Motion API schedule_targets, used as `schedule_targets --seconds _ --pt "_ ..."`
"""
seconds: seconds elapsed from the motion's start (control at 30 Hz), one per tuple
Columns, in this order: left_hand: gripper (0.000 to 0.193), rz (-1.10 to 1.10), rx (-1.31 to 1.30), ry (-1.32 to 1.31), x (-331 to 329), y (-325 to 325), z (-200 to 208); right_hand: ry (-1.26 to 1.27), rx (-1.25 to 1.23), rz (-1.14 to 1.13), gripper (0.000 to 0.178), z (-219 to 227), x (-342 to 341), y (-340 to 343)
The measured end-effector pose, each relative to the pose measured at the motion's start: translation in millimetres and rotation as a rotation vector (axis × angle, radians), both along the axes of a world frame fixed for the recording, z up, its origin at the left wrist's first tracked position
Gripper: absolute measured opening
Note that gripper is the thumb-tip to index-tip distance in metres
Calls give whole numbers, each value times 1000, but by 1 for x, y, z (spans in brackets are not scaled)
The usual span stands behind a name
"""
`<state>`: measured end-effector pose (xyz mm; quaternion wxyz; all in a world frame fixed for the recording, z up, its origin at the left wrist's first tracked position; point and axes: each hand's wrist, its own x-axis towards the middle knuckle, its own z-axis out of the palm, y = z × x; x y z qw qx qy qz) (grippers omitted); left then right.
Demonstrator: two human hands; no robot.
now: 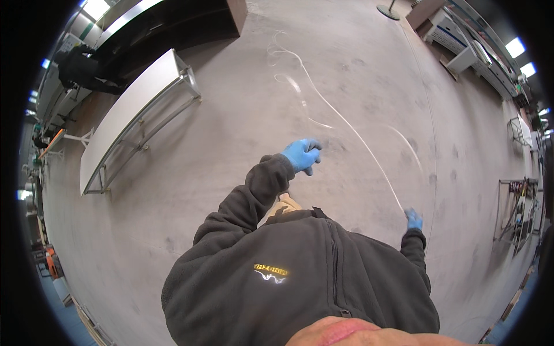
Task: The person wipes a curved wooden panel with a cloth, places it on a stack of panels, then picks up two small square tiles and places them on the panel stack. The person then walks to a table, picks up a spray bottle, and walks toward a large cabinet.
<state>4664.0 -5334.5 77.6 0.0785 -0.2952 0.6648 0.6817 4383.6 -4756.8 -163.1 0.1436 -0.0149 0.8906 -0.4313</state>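
A long, thin white cable runs from the far middle of the floor toward my right side, with loose loops at its far end. My right hand, in a blue glove, is closed round its near part, low and out to the right. My left hand, also blue-gloved, hovers ahead of my body with its fingers loosely apart and nothing visible in them. Just beyond it, a blurred white length of cable curves. Another smeared arc shows left of my right hand's line, farther off; whether it is all one cable I cannot tell.
A long white-topped table on metal legs stands to the left, with a dark bench behind it. A person in dark clothes is at the far left. To the right are a metal rack and white units. A round stand base sits far ahead.
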Motion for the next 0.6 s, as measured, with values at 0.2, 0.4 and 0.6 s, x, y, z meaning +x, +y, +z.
schedule_targets --seconds 0.2,0.4,0.6 --pt "29 -276 -514 -224 -15 83 -38 -567 514 -368 77 -14 35 197" --pt "22 -567 -871 -156 -17 163 -51 397 299 -313 92 106 21 15" --pt "18 -928 -1073 -192 10 201 -37 517 -242 851 51 232 121 -215"
